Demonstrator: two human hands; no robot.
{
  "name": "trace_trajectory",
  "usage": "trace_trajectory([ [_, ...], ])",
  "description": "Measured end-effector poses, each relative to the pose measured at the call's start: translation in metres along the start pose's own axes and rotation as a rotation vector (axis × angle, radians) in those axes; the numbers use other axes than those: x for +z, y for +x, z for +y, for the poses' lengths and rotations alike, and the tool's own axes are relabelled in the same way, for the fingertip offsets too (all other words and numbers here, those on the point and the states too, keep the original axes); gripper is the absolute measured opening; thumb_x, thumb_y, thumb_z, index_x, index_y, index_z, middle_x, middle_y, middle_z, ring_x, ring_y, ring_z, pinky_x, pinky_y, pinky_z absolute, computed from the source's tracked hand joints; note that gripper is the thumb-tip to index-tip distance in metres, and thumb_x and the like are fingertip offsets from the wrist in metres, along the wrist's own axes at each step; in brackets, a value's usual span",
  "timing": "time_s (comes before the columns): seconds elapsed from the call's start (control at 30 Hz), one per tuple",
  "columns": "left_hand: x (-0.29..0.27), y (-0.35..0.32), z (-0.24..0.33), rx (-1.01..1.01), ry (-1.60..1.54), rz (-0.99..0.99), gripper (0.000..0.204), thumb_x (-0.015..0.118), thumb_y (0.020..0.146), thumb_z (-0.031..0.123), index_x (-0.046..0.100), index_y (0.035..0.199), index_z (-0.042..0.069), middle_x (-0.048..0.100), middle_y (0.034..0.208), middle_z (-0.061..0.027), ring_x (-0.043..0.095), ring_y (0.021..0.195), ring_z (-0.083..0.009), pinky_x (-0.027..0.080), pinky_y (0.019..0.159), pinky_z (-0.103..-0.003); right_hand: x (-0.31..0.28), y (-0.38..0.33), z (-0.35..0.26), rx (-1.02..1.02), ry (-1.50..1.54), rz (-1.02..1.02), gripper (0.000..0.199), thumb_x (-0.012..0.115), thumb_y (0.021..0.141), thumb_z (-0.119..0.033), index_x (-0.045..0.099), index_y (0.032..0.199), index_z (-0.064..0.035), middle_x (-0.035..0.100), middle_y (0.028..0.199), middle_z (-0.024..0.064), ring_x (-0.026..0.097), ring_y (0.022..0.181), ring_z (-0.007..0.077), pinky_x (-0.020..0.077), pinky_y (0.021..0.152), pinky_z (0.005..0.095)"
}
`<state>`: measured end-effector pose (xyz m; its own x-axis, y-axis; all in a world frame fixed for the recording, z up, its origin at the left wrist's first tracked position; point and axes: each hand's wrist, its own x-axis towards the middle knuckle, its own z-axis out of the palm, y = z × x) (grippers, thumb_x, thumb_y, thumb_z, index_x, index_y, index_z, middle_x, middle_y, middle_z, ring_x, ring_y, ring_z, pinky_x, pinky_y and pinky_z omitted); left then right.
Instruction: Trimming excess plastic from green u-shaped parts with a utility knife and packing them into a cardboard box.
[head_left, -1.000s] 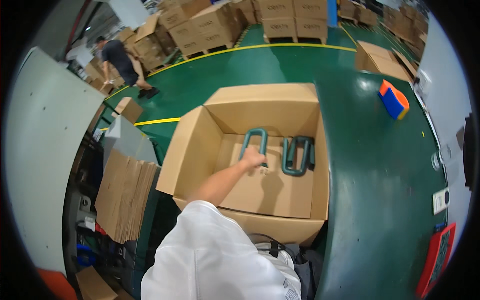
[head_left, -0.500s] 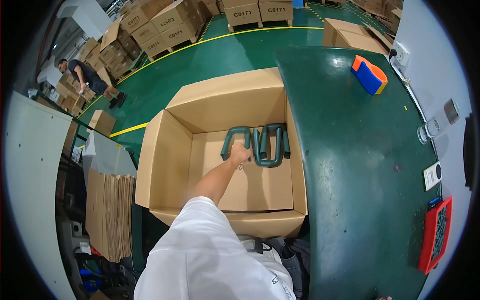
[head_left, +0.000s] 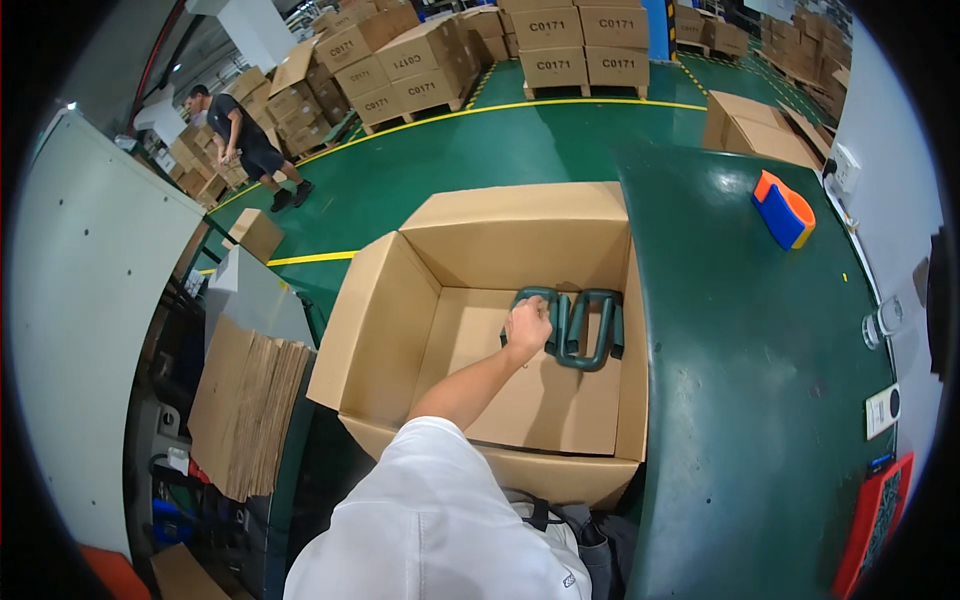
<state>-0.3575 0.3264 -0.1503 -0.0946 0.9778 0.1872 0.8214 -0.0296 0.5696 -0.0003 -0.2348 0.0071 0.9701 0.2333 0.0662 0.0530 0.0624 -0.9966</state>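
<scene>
My left hand (head_left: pixel 528 326) reaches down into an open cardboard box (head_left: pixel 395 408), its fingers curled closed. It is over a dark green U-shaped tube (head_left: pixel 540 292) lying on the box floor and covers the space between the tube's two legs. Whether the fingers grip the tube or something else is hidden. Beside it on the right lie more green bent tubes (head_left: pixel 583 361), side by side and close to the box's right wall. My right hand is out of view.
A green worktable (head_left: pixel 740 400) adjoins the box on the right, bearing an orange-and-blue tape dispenser (head_left: pixel 783 212) and a red tray (head_left: pixel 872 525) of small parts. Flattened cardboard (head_left: pixel 245 410) stands at left. Beyond, a person (head_left: pixel 245 140) stands near stacked cartons (head_left: pixel 420 65).
The whole view has shifted, so the scene sits further right and lower. My left hand has moved from the left tube's right leg to between its legs; the tubes keep their places in the box.
</scene>
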Motion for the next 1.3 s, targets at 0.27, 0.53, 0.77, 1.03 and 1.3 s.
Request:
trace_trajectory([
  [0.27, -0.061, -0.012, 0.128, 0.592, -0.662, 0.240, 0.010, 0.060, 0.079, -0.002, 0.064, 0.088, 0.001, 0.062, 0.082, -0.0117, 0.061, 0.071, -0.0220, 0.048, 0.062, -0.029, -0.023, -0.035, -0.025, 0.037, -0.352, -0.024, 0.037, 0.050, 0.095, -0.023, 0.056, 0.112, 0.0095, 0.056, 0.081, 0.0119, 0.048, 0.066, 0.0165, 0.0399, 0.057, 0.0293],
  [0.53, -0.044, -0.124, 0.298, 1.107, -0.959, -0.320, 0.016, 0.056, 0.077, -0.009, 0.065, 0.086, 0.000, 0.065, 0.085, -0.0133, 0.062, 0.077, -0.0241, 0.049, 0.068, -0.030, -0.021, -0.026, -0.050, 0.131, -1.026, 0.075, 0.032, 0.069, 0.078, -0.016, 0.064, 0.108, -0.0039, 0.060, 0.068, 0.0117, 0.055, 0.058, 0.0173, 0.0460, 0.060, 0.0302],
  [0.77, -0.030, -0.271, 0.392, 1.430, -1.170, -0.884, 0.012, 0.055, 0.075, -0.011, 0.060, 0.083, -0.004, 0.063, 0.083, -0.0149, 0.059, 0.073, -0.0229, 0.045, 0.060, -0.028, -0.087, -0.068, -0.084, -0.106, -1.298, 0.225, 0.021, 0.065, 0.077, -0.010, 0.065, 0.098, -0.0100, 0.061, 0.084, 0.0123, 0.061, 0.075, 0.0317, 0.0496, 0.065, 0.0398],
  [1.03, 0.002, -0.334, 0.380, 1.356, -1.153, -1.189, 0.013, 0.056, 0.075, -0.009, 0.064, 0.080, 0.000, 0.065, 0.082, -0.0095, 0.054, 0.059, -0.0130, 0.039, 0.048, -0.022, -0.168, -0.064, -0.139, -0.119, -1.912, 0.708, 0.023, 0.066, 0.072, -0.008, 0.059, 0.093, -0.0024, 0.058, 0.098, 0.0132, 0.063, 0.080, 0.0308, 0.0517, 0.069, 0.0402],
  [1.3, 0.015, -0.325, 0.377, 1.187, -1.043, -1.306, 0.012, 0.056, 0.077, -0.007, 0.065, 0.081, 0.000, 0.063, 0.081, -0.0081, 0.053, 0.059, -0.0102, 0.041, 0.052, -0.023, -0.218, -0.026, -0.139, 0.163, -2.060, 0.691, 0.019, 0.069, 0.074, -0.017, 0.063, 0.080, 0.0010, 0.062, 0.084, 0.0160, 0.063, 0.079, 0.0313, 0.0519, 0.071, 0.0400],
])
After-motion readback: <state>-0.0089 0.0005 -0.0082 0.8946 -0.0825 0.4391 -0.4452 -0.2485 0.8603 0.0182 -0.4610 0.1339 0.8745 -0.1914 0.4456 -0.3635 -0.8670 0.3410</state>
